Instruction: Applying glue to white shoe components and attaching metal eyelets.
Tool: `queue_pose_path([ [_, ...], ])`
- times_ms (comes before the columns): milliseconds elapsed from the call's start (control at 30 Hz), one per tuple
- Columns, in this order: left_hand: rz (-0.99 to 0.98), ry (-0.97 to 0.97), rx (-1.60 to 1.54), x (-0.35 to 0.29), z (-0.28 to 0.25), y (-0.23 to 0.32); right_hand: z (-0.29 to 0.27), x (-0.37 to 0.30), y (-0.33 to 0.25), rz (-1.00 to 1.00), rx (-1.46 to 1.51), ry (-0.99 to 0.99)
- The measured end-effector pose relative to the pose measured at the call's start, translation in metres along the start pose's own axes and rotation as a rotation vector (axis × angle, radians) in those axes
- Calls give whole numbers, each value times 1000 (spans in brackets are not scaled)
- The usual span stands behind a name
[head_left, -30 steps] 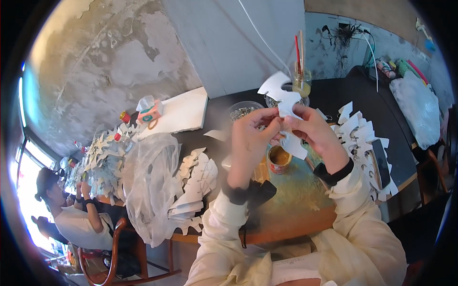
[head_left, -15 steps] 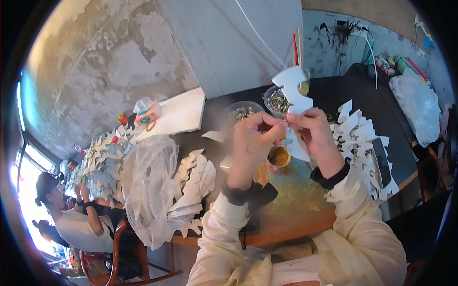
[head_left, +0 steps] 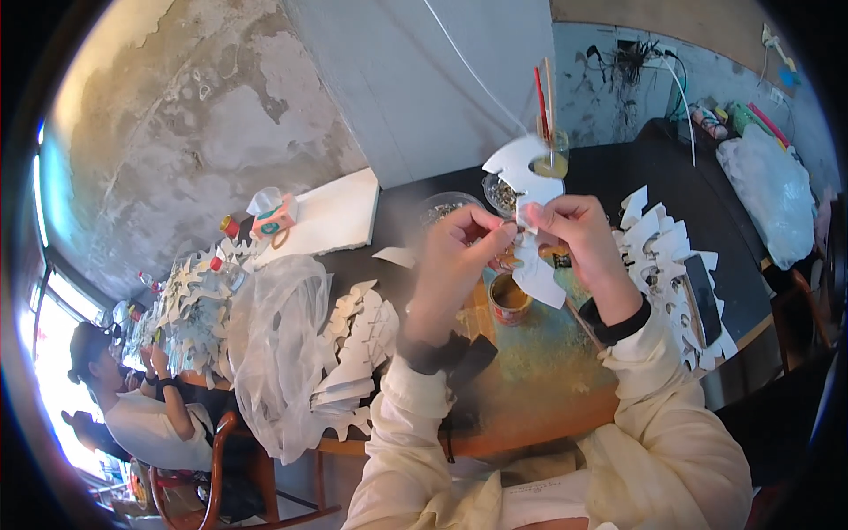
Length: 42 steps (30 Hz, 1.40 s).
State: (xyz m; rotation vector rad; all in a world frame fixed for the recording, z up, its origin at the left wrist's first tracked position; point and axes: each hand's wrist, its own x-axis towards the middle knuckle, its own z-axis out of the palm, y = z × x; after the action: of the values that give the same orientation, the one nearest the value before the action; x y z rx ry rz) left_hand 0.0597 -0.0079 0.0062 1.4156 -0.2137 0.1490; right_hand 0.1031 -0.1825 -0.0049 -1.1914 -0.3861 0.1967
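A white flat cut-out piece (head_left: 533,187) with curved notches is held upright over the table. My right hand (head_left: 585,243) grips it by the middle, thumb and fingers pressed on either side. Against its left edge my left hand (head_left: 458,265) is closed in a pinch; whatever small thing lies between those fingertips is too small to make out. Just below the hands stands a small open tin (head_left: 508,299) with brownish-yellow contents. Behind the hands are a clear bowl (head_left: 449,200) and a second clear bowl (head_left: 500,193), both with small metal-looking parts.
White cut-outs (head_left: 655,237) and a dark phone-like slab (head_left: 704,300) lie at right. A jar (head_left: 560,159) holds thin sticks. More cut-outs (head_left: 358,340), a translucent bag (head_left: 281,353), a white board (head_left: 331,216) and a tissue box (head_left: 275,215) are left; a seated person (head_left: 159,415) works beyond.
The white piece has tilted and shifted slightly left, with its lower end now pointing more to the right. Both hands have moved a little with it and keep their holds.
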Motion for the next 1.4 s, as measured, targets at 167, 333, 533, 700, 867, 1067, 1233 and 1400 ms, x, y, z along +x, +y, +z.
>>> queue_pose_path([
  [167, -22, 21, 60, 2, 8, 2, 2, -2, -3, -260, -463, -12],
  [333, 16, 169, 153, -4, 8, -6, 7, -3, -14, -720, -688, 285],
  [533, 38, 233, -27, -11, 27, -7, 14, -13, -18, -1104, -1137, 344],
  [700, -22, 181, -129, -15, 32, -8, 6, -10, -19, -1085, -1108, 257],
  [867, 2, 271, 55, -13, 33, -11, 3, -12, -17, -935, -899, 160],
  [1067, -4, 259, -32, -13, 37, -19, -6, -9, -15, -407, -309, -18],
  [1233, -7, 228, -184, -16, 40, -16, -7, 4, -9, -323, -297, -48],
  [1400, -17, 282, -201, -7, 42, -26, -12, 6, -6, -308, -273, -72],
])
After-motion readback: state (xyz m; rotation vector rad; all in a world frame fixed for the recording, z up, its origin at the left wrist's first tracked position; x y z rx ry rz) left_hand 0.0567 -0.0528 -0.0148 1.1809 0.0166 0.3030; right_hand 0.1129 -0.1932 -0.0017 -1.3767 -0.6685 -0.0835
